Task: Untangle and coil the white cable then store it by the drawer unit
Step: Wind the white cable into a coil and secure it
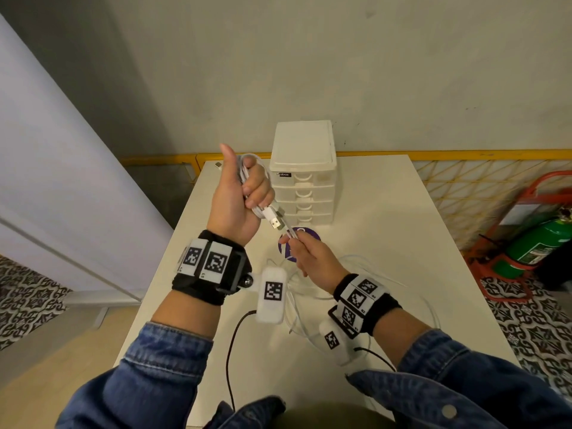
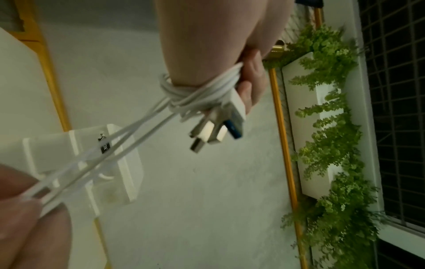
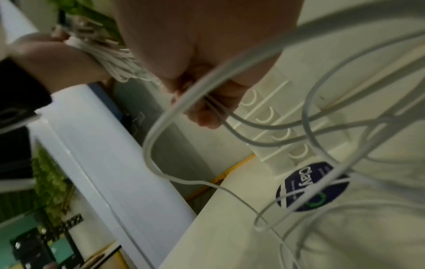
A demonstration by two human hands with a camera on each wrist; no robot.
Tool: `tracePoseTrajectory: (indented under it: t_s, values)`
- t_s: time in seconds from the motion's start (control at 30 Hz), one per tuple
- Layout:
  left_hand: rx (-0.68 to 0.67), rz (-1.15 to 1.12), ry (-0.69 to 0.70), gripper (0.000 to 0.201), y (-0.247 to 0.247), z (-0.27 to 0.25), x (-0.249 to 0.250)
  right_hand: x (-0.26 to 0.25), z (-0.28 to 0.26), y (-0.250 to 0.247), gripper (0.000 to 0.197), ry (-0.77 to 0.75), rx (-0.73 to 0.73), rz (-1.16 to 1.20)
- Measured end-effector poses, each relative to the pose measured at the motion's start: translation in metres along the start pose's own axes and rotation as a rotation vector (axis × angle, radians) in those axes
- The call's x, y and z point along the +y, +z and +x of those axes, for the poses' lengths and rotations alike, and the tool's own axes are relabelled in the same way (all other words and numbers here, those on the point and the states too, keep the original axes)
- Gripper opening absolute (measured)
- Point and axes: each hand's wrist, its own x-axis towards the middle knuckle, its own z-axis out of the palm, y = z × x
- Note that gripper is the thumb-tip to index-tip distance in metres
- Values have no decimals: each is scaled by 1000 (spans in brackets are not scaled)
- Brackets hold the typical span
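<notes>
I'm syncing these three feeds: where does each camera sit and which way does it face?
Head: on the head, looking down at the table, drawer unit, both hands and sleeves.
Left wrist: along the left hand, gripping the coiled white cable.
Right wrist: along the right hand, pinching strands above the sticker.
Shared: all three show the cable and drawer unit.

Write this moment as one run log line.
stage: coiling | left hand: holds cable coil, plugs out | right hand: pinches strands | rest: loose on table | drawer unit: shut
</notes>
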Motion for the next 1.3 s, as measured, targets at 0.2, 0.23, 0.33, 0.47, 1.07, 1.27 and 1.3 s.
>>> tracePoseTrajectory:
  t_s: [0.2, 0.23, 0.33, 0.47, 1.07, 1.27, 1.3]
  values:
    - [273, 323, 207, 40, -2, 0, -10, 2, -1, 5, 29, -30, -33, -138]
    - [307, 410, 238, 39, -3, -1, -13, 3, -1, 4, 29, -58, -39, -187]
    - [356, 766, 319, 40, -9, -1, -26, -3, -2, 6, 31, -128, -59, -276]
    - [226, 1269, 314, 32, -25, -3, -46, -15, -2, 2, 28, -168, -43, -317]
    - [-15, 1084, -601, 67, -29, -14, -69, -25, -4, -34, 30, -156, 53, -285]
    - [-44, 884, -672, 66, -20, -16, -63, -30, 4, -49, 36, -87, 50, -205]
    - [-72, 898, -681, 66, -18, -16, -61, -31, 5, -53, 35, -68, 31, -194]
